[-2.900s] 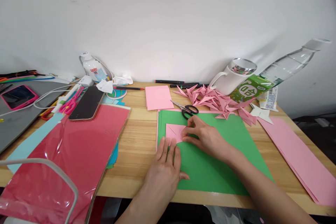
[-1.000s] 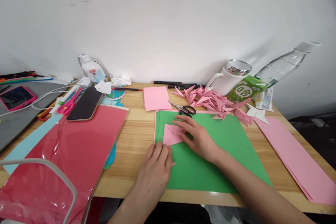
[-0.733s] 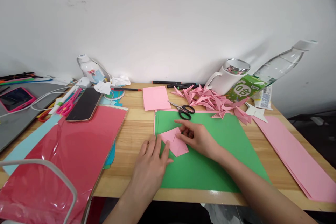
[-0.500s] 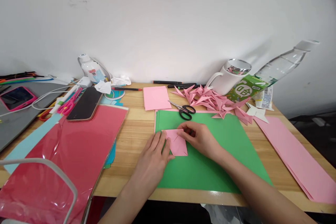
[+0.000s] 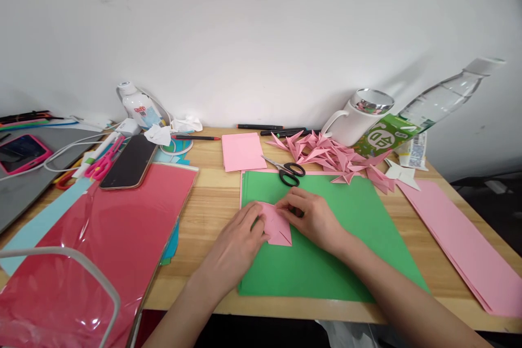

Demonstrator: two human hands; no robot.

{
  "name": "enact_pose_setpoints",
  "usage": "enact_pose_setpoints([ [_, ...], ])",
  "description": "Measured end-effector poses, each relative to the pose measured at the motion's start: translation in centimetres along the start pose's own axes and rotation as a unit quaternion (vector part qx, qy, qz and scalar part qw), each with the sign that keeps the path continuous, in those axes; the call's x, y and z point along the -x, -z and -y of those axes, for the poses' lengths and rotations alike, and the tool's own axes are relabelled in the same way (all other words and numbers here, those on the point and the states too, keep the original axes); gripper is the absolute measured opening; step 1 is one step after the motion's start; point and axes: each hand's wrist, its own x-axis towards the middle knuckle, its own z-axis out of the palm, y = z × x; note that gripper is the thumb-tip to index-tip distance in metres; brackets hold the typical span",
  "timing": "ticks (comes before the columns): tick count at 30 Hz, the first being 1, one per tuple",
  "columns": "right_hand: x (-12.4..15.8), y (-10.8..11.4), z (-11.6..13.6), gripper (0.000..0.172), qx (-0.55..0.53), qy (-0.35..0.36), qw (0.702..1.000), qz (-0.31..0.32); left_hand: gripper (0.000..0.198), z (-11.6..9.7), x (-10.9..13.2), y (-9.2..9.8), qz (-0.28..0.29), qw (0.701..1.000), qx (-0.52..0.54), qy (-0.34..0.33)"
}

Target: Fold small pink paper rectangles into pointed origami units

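A small pink paper with crease or fold lines lies over the green sheets. My left hand grips its left edge, fingers bent and thumb near the lower left. At the upper right corner, my right hand pinches the paper between thumb and fingers. Black-handled scissors rest just beyond, at the top edge of the green sheets. Behind them sit a stack of pink squares and a heap of folded pink pieces.
A white mug, a green box and a leaning clear bottle stand at the back right. Long pink strips lie right. To the left are a red folder, a phone and pink scissors.
My left fingers have curled inward onto the paper's left edge. My right fingers have closed on its upper right corner. The view has shifted slightly.
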Motion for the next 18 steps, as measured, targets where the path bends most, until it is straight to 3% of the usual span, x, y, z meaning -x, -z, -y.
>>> enact_pose_setpoints([
  [6,0.1,0.1,0.5,0.016,-0.018,0.043,0.999,0.021,0.023,0.0,0.0,-0.1,-0.004,1.0,0.011,-0.003],
  [18,0.4,1.1,0.8,0.012,-0.068,0.061,0.992,0.089,0.026,-0.2,0.1,-0.2,0.022,0.999,-0.038,-0.007],
])
